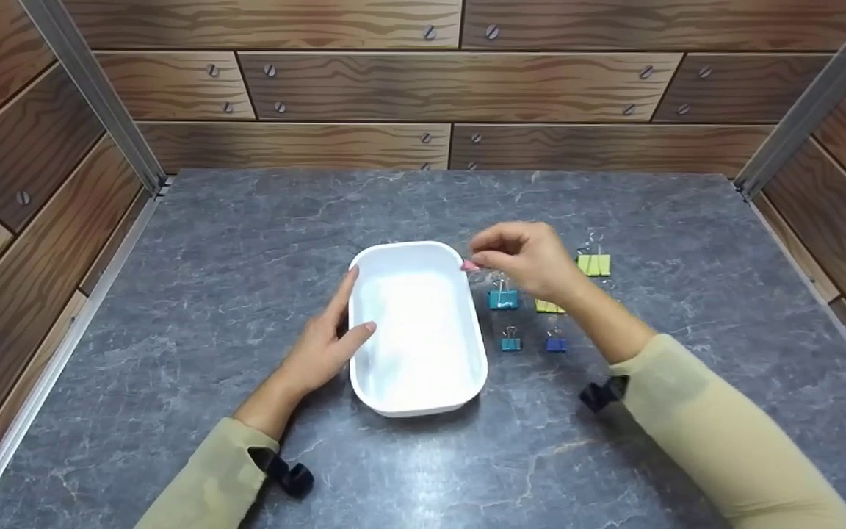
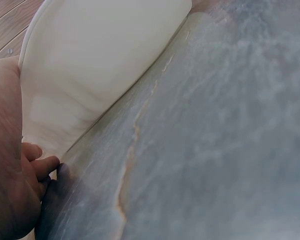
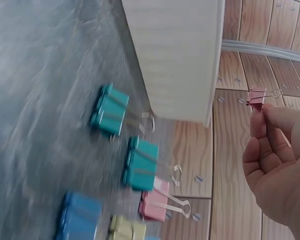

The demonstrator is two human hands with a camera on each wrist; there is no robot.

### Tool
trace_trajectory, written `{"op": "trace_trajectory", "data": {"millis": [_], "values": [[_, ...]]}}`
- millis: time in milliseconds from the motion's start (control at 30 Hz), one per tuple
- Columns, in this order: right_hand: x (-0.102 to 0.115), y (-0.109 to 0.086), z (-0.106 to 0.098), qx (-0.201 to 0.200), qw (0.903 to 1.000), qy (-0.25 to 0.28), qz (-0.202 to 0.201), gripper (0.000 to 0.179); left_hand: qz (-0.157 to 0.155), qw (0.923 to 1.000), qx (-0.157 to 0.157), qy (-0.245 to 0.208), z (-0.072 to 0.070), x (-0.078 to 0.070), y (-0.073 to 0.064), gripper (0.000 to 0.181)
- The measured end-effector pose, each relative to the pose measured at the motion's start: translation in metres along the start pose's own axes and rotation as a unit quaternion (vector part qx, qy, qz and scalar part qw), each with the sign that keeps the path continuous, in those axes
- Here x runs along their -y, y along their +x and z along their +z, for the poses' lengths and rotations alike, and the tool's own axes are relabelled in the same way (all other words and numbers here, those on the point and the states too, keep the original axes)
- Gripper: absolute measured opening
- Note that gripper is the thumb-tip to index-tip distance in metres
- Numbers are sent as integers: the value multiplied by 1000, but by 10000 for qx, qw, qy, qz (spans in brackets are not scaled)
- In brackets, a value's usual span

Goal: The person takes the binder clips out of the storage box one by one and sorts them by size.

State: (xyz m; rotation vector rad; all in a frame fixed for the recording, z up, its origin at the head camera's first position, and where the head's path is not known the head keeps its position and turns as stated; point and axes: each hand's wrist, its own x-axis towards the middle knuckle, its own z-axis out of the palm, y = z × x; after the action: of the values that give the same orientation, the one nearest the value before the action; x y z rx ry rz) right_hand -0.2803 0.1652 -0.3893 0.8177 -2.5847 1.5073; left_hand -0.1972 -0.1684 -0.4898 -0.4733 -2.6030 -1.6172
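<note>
My right hand (image 1: 533, 257) pinches a small pink binder clip (image 3: 257, 97) between thumb and forefinger. In the head view that clip is at the right rim of a white plastic tub (image 1: 482, 353), near its far corner. Around the tub's left side lies my left hand (image 1: 324, 345), with the thumb over the rim and the fingers along the outer wall. Below my right hand stand a large teal binder clip (image 1: 503, 299) and a yellow binder clip (image 1: 549, 307), the latter partly hidden by the wrist. The tub's floor looks bare.
Nearer me are a small teal clip (image 1: 511, 344) and a small blue clip (image 1: 556, 344). A lime clip (image 1: 594, 265) stands beyond my right wrist. Another pink clip (image 3: 155, 204) shows in the right wrist view. Wood-patterned walls (image 1: 460, 88) enclose the grey marbled table (image 1: 247, 242).
</note>
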Motion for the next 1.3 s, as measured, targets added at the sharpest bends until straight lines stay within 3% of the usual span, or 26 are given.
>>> {"op": "trace_trajectory", "data": {"millis": [333, 600, 867, 1300], "values": [[-16, -36, -44, 89, 9974, -554, 453, 11, -26, 10000, 27, -52, 1, 1, -2, 82], [-34, -65, -70, 444, 9927, -869, 713, 13, -33, 10000, -10, -91, 1, 3, -3, 82], [-53, -93, -89, 665, 9871, -1008, 1056, 16, -190, 9998, 36, -56, -1, 0, -5, 82], [-74, -122, -106, 820, 9810, -1250, 1234, 14, -28, 10000, 31, -7, -1, -3, 0, 83]]}}
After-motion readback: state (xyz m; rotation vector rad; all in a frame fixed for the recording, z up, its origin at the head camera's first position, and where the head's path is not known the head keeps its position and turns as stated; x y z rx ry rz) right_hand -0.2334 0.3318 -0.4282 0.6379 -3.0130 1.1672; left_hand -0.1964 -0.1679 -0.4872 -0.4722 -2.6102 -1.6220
